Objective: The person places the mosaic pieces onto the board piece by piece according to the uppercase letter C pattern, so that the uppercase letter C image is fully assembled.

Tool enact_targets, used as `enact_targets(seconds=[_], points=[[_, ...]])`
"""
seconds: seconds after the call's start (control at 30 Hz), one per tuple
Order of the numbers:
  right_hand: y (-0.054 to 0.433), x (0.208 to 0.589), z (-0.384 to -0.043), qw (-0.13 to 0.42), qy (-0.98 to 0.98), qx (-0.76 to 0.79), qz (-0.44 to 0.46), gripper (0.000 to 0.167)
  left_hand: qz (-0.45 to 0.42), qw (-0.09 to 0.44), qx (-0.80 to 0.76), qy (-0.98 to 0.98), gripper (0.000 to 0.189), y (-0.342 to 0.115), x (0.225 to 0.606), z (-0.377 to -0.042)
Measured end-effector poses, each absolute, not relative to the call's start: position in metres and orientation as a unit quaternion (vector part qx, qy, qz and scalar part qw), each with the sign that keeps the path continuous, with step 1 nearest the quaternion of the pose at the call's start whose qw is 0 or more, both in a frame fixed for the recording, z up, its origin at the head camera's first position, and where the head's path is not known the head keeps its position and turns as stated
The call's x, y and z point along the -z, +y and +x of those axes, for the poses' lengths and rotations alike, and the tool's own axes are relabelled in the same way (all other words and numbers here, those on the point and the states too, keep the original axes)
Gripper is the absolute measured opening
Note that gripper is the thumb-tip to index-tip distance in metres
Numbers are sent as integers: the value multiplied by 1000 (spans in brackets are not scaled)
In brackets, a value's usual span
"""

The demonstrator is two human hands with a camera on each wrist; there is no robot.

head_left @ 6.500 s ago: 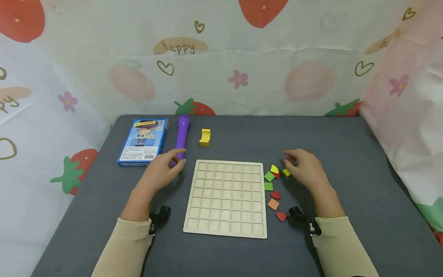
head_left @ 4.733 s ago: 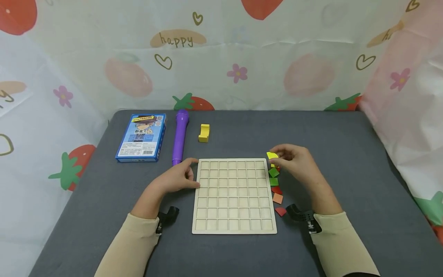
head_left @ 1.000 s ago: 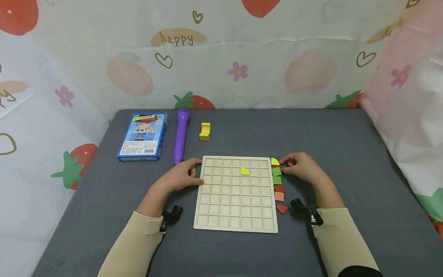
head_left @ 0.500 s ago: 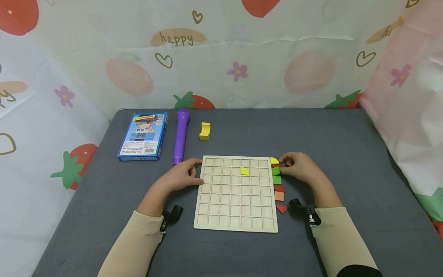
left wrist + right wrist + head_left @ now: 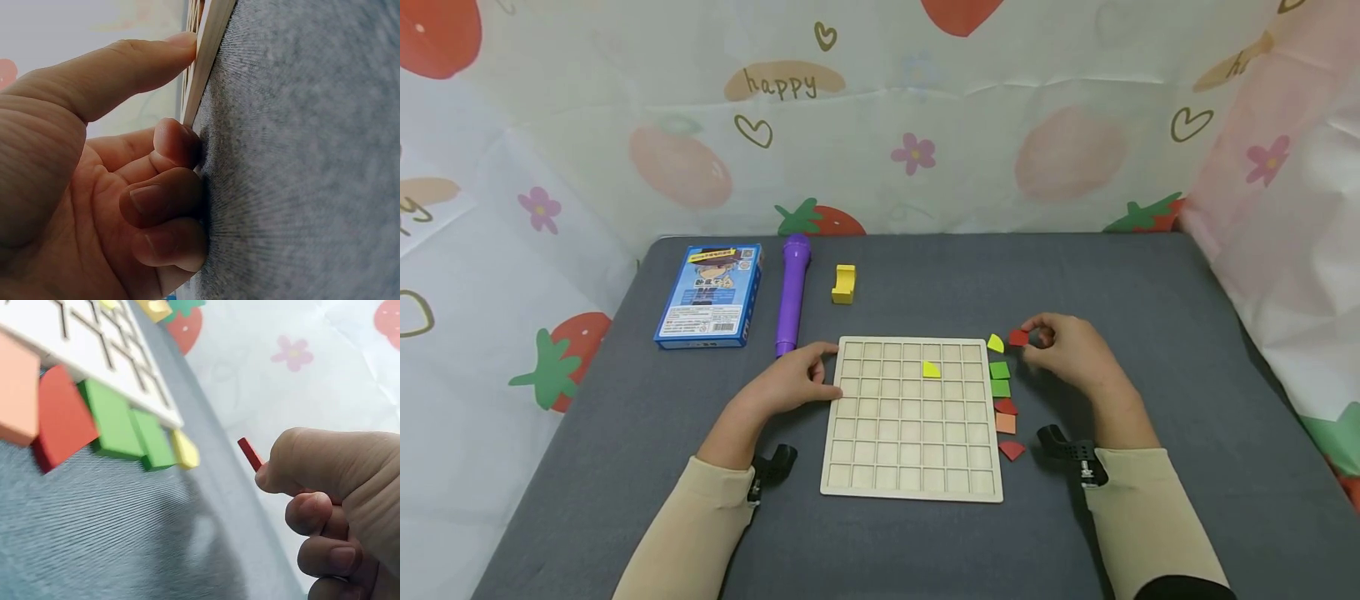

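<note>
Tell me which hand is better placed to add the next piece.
Probably the right hand: it pinches a red piece near the board, while the left hand touches the board's left edge.

The place is a small screened-off play area, in what building unclear, shown by strawberry-print sheets [image 5: 970, 117] on three sides of a grey bench [image 5: 1120, 283] bearing a grid board [image 5: 887, 433] and tiles [image 5: 1000, 388].

Gray table [image 5: 940, 283] with grid board [image 5: 910, 432], blue box [image 5: 709, 293], microphone [image 5: 792, 296], yellow block [image 5: 843, 284], 6 pieces [image 5: 1000, 388]
</note>
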State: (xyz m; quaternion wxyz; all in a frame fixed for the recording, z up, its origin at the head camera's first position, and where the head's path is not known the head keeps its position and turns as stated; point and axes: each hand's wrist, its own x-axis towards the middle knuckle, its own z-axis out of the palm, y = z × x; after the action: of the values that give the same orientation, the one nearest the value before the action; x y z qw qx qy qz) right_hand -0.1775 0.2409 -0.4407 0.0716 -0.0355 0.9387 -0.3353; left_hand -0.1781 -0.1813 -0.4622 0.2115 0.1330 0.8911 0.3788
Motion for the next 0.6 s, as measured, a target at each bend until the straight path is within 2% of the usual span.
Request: enact_targets(seconds=[0.27, 0.6], points=[[237, 420, -169, 35, 937, 343, -56, 29, 127, 214, -376, 893, 72, -181, 462, -177], [217, 397, -157, 21, 926, 367, -87, 27, 129, 212, -374, 894, 71, -181, 460, -178]])
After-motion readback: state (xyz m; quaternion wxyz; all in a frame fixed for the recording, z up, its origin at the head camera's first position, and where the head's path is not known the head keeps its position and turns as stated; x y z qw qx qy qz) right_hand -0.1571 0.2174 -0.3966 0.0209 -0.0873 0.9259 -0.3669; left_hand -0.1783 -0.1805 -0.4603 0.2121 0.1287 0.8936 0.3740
